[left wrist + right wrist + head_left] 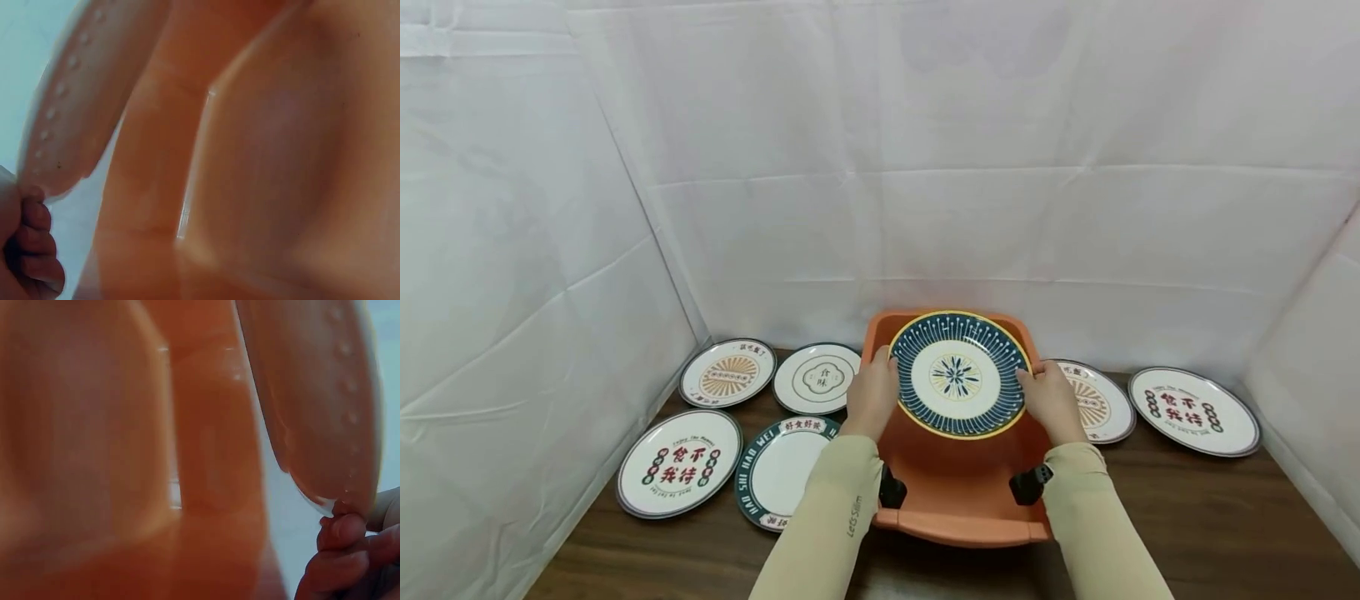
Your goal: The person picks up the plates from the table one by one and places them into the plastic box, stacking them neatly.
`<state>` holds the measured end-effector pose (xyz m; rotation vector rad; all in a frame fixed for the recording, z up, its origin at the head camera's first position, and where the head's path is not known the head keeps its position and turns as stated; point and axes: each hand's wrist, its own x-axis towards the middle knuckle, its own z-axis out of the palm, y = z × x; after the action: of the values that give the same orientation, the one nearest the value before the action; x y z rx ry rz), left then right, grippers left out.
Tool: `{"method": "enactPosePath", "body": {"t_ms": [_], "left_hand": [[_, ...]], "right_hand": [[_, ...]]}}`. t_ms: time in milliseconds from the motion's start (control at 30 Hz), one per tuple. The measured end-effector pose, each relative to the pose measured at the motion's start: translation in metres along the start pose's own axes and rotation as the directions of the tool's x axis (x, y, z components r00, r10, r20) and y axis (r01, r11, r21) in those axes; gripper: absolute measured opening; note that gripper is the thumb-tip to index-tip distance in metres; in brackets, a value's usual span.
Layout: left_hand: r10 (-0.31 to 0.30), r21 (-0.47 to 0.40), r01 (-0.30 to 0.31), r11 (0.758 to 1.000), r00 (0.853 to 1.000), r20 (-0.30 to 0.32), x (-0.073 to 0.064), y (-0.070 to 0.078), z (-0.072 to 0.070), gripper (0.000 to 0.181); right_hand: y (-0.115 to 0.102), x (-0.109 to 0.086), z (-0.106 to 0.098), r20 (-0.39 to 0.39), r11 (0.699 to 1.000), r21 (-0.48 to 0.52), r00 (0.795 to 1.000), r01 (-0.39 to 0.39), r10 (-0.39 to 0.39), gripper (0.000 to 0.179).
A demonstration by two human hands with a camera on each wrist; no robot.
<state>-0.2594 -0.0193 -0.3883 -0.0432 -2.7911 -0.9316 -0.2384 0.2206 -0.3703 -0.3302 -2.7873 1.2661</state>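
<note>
Both hands hold up a round plate (957,375) with a dark blue patterned border, a yellow rim and a flower-like centre. My left hand (872,392) pinches its left edge, and my right hand (1052,398) pinches the right edge. Below the plate stands an orange plastic basin (958,492), whose inside looks bare where it shows. In the left wrist view the fingers (40,244) curl at the rim of the plate's underside (81,100). The right wrist view likewise shows curled fingers (340,562) gripping the rim of the underside (319,406).
Left of the basin, several printed white plates lie on the dark wooden table (1180,517), among them a green-rimmed one (786,471) beside my left forearm. To the right lie a sunburst plate (1093,404), partly hidden, and a red-lettered plate (1195,412). White cloth (955,167) hangs behind.
</note>
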Motion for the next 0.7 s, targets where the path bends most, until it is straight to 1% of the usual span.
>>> {"method": "enactPosePath", "body": {"t_ms": [100,167,267,367,433,500,600,633,700], "left_hand": [[-0.014,0.029,0.012,1.0,0.998,0.053,-0.002,0.0,0.002,0.038],[-0.022,0.069,0.016,0.997,0.996,0.091,-0.003,0.0,0.003,0.039],[-0.016,0.144,-0.003,0.99,0.992,0.128,-0.003,-0.001,0.005,0.039],[-0.02,0.214,-0.015,0.977,0.987,0.16,-0.003,0.001,0.006,0.04],[-0.046,0.271,-0.009,0.962,0.98,0.194,-0.003,0.002,0.008,0.044],[-0.088,0.338,0.003,0.941,0.968,0.235,-0.002,0.004,0.009,0.048],[-0.136,0.445,0.0,0.895,0.953,0.272,-0.001,0.006,0.011,0.052],[-0.142,0.477,-0.007,0.879,0.951,0.274,-0.001,0.007,0.012,0.052],[-0.136,0.543,-0.036,0.839,0.952,0.273,-0.001,0.006,0.015,0.051]], "right_hand": [[0.005,-0.001,0.003,0.015,1.0,-0.008,1.0,0.004,-0.004,0.043],[0.005,-0.001,0.004,0.027,0.999,-0.042,1.0,0.006,-0.005,0.039],[0.004,-0.002,0.007,0.045,0.99,-0.139,0.999,0.005,0.002,0.037],[0.002,-0.002,0.01,0.066,0.971,-0.238,0.998,-0.006,0.022,0.044],[0.002,-0.001,0.013,0.07,0.957,-0.29,0.997,-0.006,0.027,0.048],[0.001,-0.002,0.015,0.068,0.944,-0.33,0.998,0.012,0.011,0.044],[0.002,-0.002,0.019,0.04,0.92,-0.388,0.998,0.051,-0.039,0.03],[0.003,-0.002,0.02,0.037,0.906,-0.417,0.997,0.075,-0.065,0.026],[0.004,-0.004,0.024,0.052,0.864,-0.485,0.991,0.136,-0.127,0.02]]}}
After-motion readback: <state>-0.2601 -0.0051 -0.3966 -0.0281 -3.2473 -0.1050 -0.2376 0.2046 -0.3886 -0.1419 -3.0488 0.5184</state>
